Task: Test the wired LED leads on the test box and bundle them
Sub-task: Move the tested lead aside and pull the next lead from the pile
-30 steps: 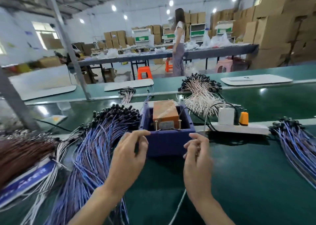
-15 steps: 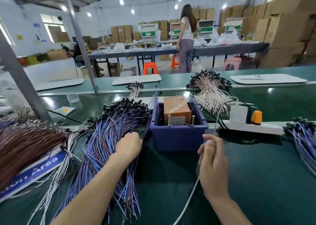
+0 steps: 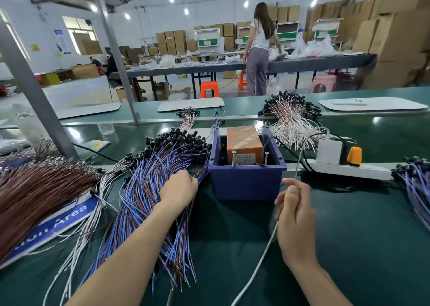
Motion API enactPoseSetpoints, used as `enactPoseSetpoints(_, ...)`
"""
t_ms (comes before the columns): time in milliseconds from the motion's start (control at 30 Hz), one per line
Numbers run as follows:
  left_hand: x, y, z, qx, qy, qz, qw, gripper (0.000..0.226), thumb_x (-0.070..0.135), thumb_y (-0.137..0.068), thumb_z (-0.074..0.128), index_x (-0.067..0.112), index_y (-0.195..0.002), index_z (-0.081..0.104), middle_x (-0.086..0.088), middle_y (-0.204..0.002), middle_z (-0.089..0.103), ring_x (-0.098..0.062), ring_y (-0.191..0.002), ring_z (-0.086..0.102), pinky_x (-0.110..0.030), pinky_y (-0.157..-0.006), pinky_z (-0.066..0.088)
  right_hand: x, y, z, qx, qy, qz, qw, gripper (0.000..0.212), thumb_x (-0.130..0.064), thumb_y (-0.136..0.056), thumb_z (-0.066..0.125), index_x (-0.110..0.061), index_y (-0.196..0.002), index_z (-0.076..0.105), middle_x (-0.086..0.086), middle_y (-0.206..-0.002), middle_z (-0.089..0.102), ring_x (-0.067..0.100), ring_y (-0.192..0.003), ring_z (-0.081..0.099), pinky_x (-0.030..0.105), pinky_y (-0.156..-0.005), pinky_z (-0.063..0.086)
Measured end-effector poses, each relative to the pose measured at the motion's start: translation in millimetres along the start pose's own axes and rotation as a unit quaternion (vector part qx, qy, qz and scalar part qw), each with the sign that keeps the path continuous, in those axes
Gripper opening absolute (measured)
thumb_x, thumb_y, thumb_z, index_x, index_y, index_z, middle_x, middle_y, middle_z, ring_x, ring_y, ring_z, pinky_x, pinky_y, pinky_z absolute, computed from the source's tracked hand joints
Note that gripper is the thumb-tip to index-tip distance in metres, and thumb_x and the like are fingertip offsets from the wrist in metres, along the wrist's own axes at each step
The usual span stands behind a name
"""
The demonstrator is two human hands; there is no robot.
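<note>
Blue-wired LED leads lie fanned in a pile mid-counter, just left of the blue test box. The left hand sits on the pile's right edge, fingers curled down, gripping some wires. The right hand hovers before the box's right corner, fingers loosely curled against a white cable; whether they hold it cannot be told.

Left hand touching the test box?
No, the left hand grips the blue leads beside the blue box, apart from it.
</note>
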State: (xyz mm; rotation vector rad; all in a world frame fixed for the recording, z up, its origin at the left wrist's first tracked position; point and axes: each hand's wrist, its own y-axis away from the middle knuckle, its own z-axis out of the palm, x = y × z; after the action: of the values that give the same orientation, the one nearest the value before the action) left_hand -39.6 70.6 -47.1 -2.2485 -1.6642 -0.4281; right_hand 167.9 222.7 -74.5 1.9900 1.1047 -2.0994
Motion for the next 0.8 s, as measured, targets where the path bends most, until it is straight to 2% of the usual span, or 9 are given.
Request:
enactPoseSetpoints(100, 5, -6, 1, -0.004, -0.011, 0.037, 0.999, 0.028, 0.031, -0.104, 0.043, 0.013, -0.118, 0.058, -0.008, -0.111, 0.066, -0.031, -0.094, 0.061, -0.036, -0.075, 0.045, 1, 0, 0, 0.003, 0.003, 0.009, 1.0, 0.027, -0.052, -0.1, 0.029, -0.04, -0.106, 0.053, -0.007, -0.077, 0.06, 0.014, -0.056, 0.053, 0.044, -0.054, 0.048)
enactPoseSetpoints(167, 12, -14, 2, 0.002, 0.001, 0.075, 0.997, 0.032, 0.035, -0.106, 0.043, 0.015, -0.126, 0.058, -0.006, -0.119, 0.066, -0.03, -0.104, 0.062, -0.036, -0.077, 0.047, 2, -2, 0, 0.007, 0.009, 0.009, 1.0, 0.021, -0.04, -0.108, 0.032, -0.042, -0.106, 0.053, -0.007, -0.077, 0.06, 0.013, -0.055, 0.054, 0.043, -0.053, 0.048)
enactPoseSetpoints(233, 17, -23, 4, -0.003, 0.017, 0.09, 0.996, 0.032, 0.036, -0.107, 0.042, 0.015, -0.121, 0.062, -0.007, -0.118, 0.068, -0.031, -0.104, 0.062, -0.037, -0.076, 0.046, 3, -3, -2, 0.008, 0.016, 0.013, 1.0, 0.024, -0.032, -0.11, 0.033, -0.043, -0.104, 0.053, -0.008, -0.077, 0.061, 0.013, -0.055, 0.054, 0.04, -0.052, 0.048)
enactPoseSetpoints(367, 20, -48, 9, -0.032, 0.123, 0.023, 0.992, 0.042, 0.03, -0.107, 0.042, 0.005, -0.079, 0.059, -0.025, -0.096, 0.068, -0.037, -0.085, 0.057, -0.039, -0.074, 0.043, 6, -5, -2, 0.018, 0.008, 0.03, 0.999, 0.028, -0.031, -0.111, 0.033, -0.045, -0.1, 0.055, -0.007, -0.076, 0.061, 0.014, -0.056, 0.054, 0.041, -0.052, 0.048)
enactPoseSetpoints(467, 21, -62, 9, -0.039, 0.152, -0.003, 0.988, 0.048, 0.03, -0.105, 0.05, 0.006, -0.063, 0.053, -0.013, -0.065, 0.056, -0.036, -0.078, 0.053, -0.037, -0.065, 0.032, 7, -9, 0, 0.023, 0.01, 0.035, 0.999, 0.029, -0.031, -0.111, 0.033, -0.045, -0.098, 0.056, -0.007, -0.074, 0.062, 0.011, -0.055, 0.054, 0.039, -0.05, 0.047)
enactPoseSetpoints(500, 22, -64, 9, -0.043, 0.156, -0.005, 0.987, 0.045, 0.03, -0.104, 0.053, 0.007, -0.065, 0.058, -0.013, -0.067, 0.059, -0.035, -0.079, 0.055, -0.036, -0.066, 0.033, 8, -10, 1, 0.024, 0.014, 0.038, 0.999, 0.029, -0.031, -0.111, 0.033, -0.044, -0.098, 0.056, -0.007, -0.074, 0.062, 0.01, -0.056, 0.055, 0.039, -0.05, 0.048)
enactPoseSetpoints(567, 23, -68, 12, -0.058, 0.166, 0.0, 0.984, 0.032, 0.026, -0.103, 0.055, 0.005, -0.089, 0.074, -0.017, -0.091, 0.072, -0.035, -0.094, 0.064, -0.034, -0.073, 0.042, 10, -12, 2, 0.026, 0.024, 0.041, 0.999, 0.028, -0.034, -0.11, 0.033, -0.044, -0.098, 0.056, -0.007, -0.074, 0.062, 0.01, -0.058, 0.056, 0.041, -0.053, 0.049)
enactPoseSetpoints(633, 23, -70, 15, -0.064, 0.178, 0.001, 0.982, 0.029, 0.022, -0.102, 0.055, 0.004, -0.105, 0.076, -0.02, -0.106, 0.073, -0.034, -0.104, 0.066, -0.033, -0.082, 0.047, 11, -11, 4, 0.026, 0.03, 0.038, 0.998, 0.026, -0.042, -0.107, 0.032, -0.044, -0.098, 0.056, -0.008, -0.075, 0.063, 0.011, -0.06, 0.057, 0.044, -0.056, 0.05)
enactPoseSetpoints(800, 23, -72, 17, -0.037, 0.235, 0.009, 0.971, 0.022, 0.022, -0.099, 0.054, 0.011, -0.091, 0.072, -0.01, -0.09, 0.071, -0.027, -0.084, 0.062, -0.033, -0.075, 0.047, 13, -13, 5, 0.023, 0.018, 0.042, 0.999, 0.027, -0.05, -0.102, 0.031, -0.046, -0.098, 0.057, -0.007, -0.075, 0.063, 0.01, -0.06, 0.057, 0.041, -0.054, 0.05)
